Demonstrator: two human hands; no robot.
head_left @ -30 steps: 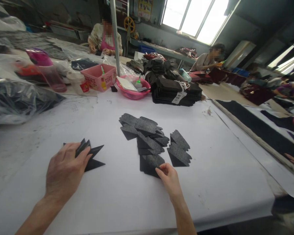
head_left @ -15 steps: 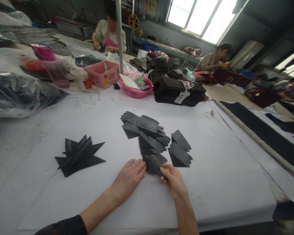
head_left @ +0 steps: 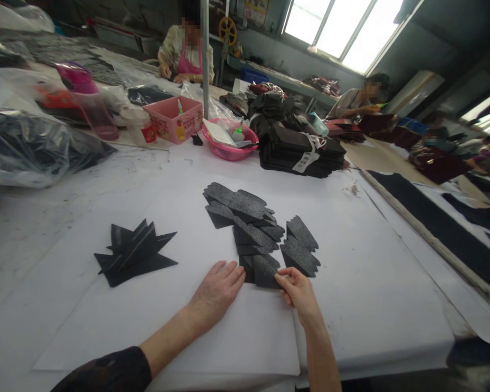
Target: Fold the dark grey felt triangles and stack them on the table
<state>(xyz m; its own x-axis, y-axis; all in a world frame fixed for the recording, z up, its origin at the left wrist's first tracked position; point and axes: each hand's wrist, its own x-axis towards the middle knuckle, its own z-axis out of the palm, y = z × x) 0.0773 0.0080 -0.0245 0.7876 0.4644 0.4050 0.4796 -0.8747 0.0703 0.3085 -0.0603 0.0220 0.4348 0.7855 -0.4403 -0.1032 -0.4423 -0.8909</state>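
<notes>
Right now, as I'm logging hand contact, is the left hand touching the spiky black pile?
No, the left hand lies by the overlapping dark pieces, apart from the spiky black pile.

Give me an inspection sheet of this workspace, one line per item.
Surface: white-covered table, marked in places.
Job's things: overlapping dark pieces in the middle; a smaller dark group to their right; a pile of pointed black pieces on the left.
Clutter: bottle, cup, pink box, pink bowl and tagged black bundle along the far side; plastic bag at far left.
Hands: right hand pinches the nearest piece by its right side; left hand lies palm down at the near end of the overlapping pieces.
Cables: nothing seen.
Surroundings: metal post, bright window, co-workers at other tables.
</notes>
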